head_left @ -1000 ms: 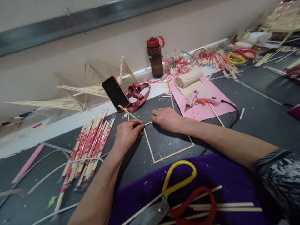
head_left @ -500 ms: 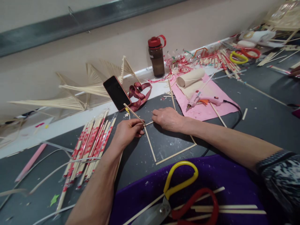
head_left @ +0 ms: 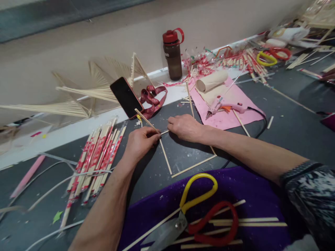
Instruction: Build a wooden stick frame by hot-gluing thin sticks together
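Observation:
My left hand (head_left: 141, 142) pinches a long thin wooden chopstick (head_left: 164, 157) near its crossing with a short crosspiece (head_left: 164, 132). My right hand (head_left: 184, 127) is closed over the crosspiece's other end, beside a second long stick (head_left: 190, 99); its fingertips are partly hidden. Toward me, a stick (head_left: 195, 166) lies across between the lower ends of the two long ones, so that they outline a four-sided frame on the dark table. A phone (head_left: 126, 97) leans just beyond my left hand. To the right of my right hand, a pink glue gun (head_left: 222, 105) rests on pink paper (head_left: 240, 120).
Wrapped chopsticks (head_left: 96, 157) lie to the left, near white cables (head_left: 49, 191). Scissors (head_left: 180, 223) and loose sticks lie on purple cloth (head_left: 146, 209) close to me. A bottle (head_left: 172, 57) and a fan-shaped stick structure (head_left: 86, 92) stand along the wall.
The view has shifted slightly, so everything sits a little higher and further left. Both hands keep their places at the crosspiece, with only slight finger movement.

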`<state>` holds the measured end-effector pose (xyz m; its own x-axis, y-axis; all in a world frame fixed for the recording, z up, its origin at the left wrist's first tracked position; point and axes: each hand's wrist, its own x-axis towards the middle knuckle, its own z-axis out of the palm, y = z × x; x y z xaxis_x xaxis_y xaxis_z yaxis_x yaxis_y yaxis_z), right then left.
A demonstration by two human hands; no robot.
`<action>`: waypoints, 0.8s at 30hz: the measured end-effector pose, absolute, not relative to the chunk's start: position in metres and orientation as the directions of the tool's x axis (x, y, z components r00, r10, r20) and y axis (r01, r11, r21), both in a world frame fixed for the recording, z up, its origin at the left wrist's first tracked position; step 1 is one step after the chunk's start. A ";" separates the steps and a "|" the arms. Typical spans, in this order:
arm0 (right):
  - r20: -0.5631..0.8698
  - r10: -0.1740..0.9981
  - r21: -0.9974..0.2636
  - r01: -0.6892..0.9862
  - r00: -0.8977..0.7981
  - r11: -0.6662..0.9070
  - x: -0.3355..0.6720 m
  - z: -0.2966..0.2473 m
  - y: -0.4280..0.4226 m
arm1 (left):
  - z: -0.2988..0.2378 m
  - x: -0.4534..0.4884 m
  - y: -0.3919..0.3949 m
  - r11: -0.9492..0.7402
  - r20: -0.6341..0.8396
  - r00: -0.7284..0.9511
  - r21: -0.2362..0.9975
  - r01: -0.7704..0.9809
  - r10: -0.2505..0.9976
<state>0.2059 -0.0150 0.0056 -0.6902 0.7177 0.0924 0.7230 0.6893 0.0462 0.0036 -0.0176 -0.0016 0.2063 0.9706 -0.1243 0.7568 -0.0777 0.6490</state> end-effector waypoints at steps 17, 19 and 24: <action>0.135 0.703 0.049 0.714 -0.698 0.699 0.206 0.000 -0.013 | 0.006 0.008 -0.020 -0.083 -0.115 0.173 0.548 0.833 0.978; 0.138 0.703 0.049 0.714 -0.697 0.698 0.206 0.000 -0.013 | 0.006 0.007 -0.020 -0.056 -0.133 0.154 0.552 0.832 0.979; 0.122 0.705 0.035 0.713 -0.699 0.701 0.207 0.001 -0.014 | 0.006 0.006 -0.020 -0.025 -0.138 0.107 0.493 0.870 0.985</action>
<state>0.2068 -0.0141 0.0014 -0.6988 0.7049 0.1217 0.7127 0.7006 0.0346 0.0061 -0.0203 0.0058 0.1067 0.9847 -0.1378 0.8696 -0.0252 0.4932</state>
